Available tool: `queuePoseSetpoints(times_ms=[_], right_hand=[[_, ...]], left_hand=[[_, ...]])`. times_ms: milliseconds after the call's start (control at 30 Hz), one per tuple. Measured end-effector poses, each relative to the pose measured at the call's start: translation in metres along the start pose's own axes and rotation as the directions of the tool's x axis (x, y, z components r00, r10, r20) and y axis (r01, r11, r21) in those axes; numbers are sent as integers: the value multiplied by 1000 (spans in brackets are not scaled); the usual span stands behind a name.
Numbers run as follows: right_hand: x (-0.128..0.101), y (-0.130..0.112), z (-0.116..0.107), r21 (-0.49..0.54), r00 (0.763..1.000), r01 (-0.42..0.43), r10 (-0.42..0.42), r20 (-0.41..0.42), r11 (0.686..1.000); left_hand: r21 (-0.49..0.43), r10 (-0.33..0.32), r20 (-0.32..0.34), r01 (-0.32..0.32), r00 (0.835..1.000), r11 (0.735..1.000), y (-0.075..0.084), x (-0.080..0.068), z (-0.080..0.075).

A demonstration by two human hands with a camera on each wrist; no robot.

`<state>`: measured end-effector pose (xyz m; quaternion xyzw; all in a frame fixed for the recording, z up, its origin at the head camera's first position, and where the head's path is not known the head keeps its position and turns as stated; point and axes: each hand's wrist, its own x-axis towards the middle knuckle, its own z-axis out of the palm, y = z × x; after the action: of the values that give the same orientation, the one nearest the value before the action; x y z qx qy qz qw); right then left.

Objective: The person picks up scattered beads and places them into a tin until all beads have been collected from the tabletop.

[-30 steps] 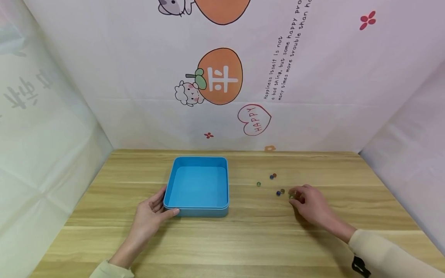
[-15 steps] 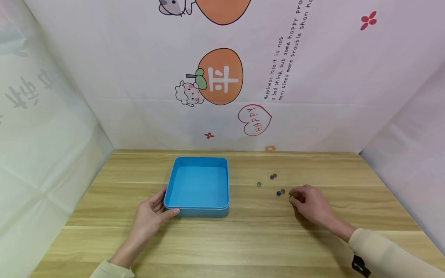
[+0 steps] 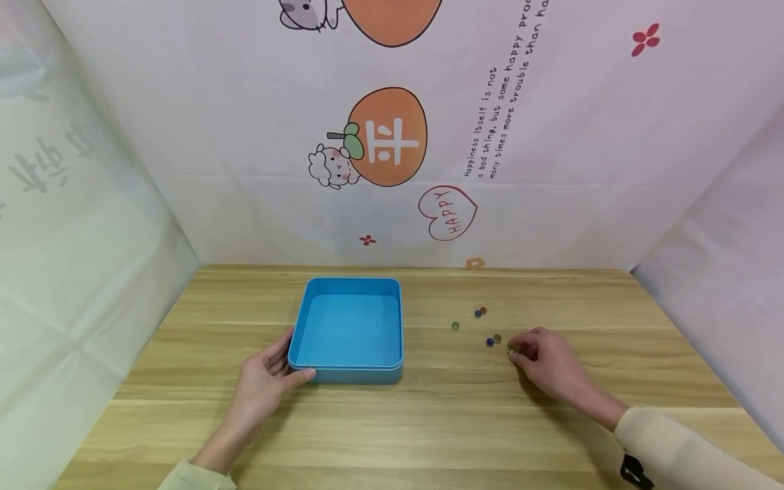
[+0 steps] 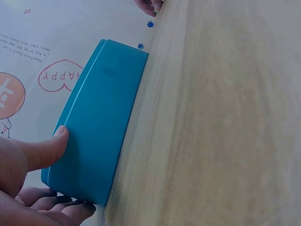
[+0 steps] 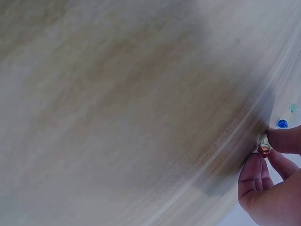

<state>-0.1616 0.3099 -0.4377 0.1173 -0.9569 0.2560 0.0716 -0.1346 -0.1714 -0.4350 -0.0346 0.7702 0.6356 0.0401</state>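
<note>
A shallow square blue box [image 3: 346, 376] stands on the table. My left hand [image 3: 260, 384] grips its near left corner, with the thumb against the near wall and the fingers along the left side. To the right of the box, my right hand [image 3: 547, 361] has its thumb and fingertips together around a small glass marble [image 3: 512, 348]. The right wrist view shows an amber-tinted marble [image 5: 264, 150] at those fingertips; a paler one partly shows behind it. Just left of this hand lie a blue marble [image 3: 490, 342] and a brownish marble [image 3: 497, 338], close together.
Farther back on the wood-grain table [image 3: 429, 435] sit a blue marble [image 3: 478, 314] and a reddish marble [image 3: 483, 310]. A green marble [image 3: 456, 326] lies nearer the box. A printed white cloth [image 3: 257, 204] hangs behind the table, with more cloth on both sides.
The fingertips of my right hand have drawn closer around the marble and shifted very slightly left. My left hand and the box have stayed in place.
</note>
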Motion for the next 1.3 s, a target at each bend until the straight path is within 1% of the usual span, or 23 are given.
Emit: queuePoseSetpoints(times_ms=[200,600,767,900,1000,1133,1300], right_hand=[[0,0,0,12,1000,7,-7,-6,1000],[-1,0,1,19,1000,-5,5,-7,1000],[-4,2,-3,44,999,-44,44,-2,998],[-11,6,-11,163,993,-115,111,34,980],[-16,10,-14,247,983,-181,171,62,952],[-18,16,-14,246,979,-205,193,71,948],[-18,18,-14,205,984,-178,170,55,962]], left_hand=[[12,4,7,-4,1000,1000,-1,1,0],[-2,5,10,-5,1000,1000,-1,0,0],[1,6,9,-6,1000,1000,-1,0,0],[0,11,7,-11,1000,1000,-2,0,0],[3,14,8,-14,1000,1000,-2,1,1],[3,17,13,-17,1000,1000,-2,1,0],[2,22,14,-22,1000,1000,-3,1,0]])
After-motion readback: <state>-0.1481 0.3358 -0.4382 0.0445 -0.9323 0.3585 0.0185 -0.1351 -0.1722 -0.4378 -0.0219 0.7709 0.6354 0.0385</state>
